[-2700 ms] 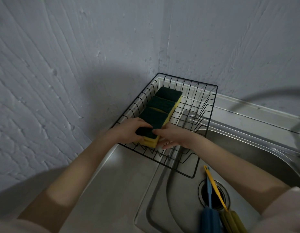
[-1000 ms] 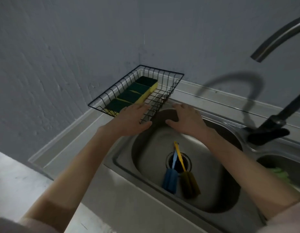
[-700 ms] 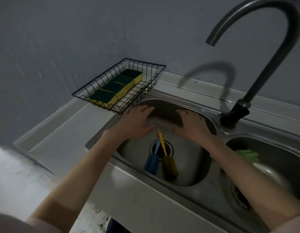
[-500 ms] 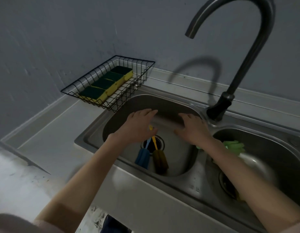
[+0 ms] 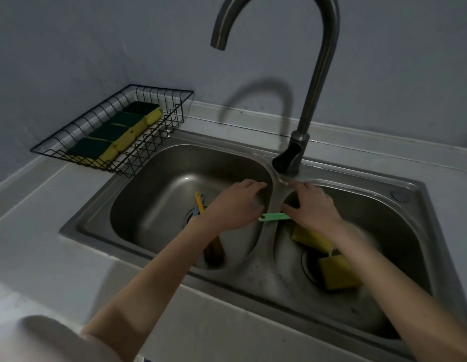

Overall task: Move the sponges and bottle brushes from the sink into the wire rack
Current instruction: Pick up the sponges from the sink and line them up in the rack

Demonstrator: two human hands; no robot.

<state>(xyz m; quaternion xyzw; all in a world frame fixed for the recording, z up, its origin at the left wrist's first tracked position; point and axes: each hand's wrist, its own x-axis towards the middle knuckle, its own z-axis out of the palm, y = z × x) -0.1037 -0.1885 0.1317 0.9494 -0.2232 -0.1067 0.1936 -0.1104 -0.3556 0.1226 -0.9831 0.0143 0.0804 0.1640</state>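
Observation:
The black wire rack stands left of the sink and holds several green-topped yellow sponges in a row. In the left basin lie a yellow-handled bottle brush and a blue one, mostly hidden by my left forearm. A green brush handle rests across the divider between the basins. Two yellow sponges lie in the right basin. My left hand hovers open by the divider. My right hand is spread open over the green handle's right end.
A tall curved tap rises behind the divider, just above both hands. The steel sink rim sits in a pale counter. A grey wall runs close behind the rack and the tap.
Both hands left the sponges in the rack and moved right across the left basin to the divider. The view swung right, so the right basin, green brush and yellow sponges now show.

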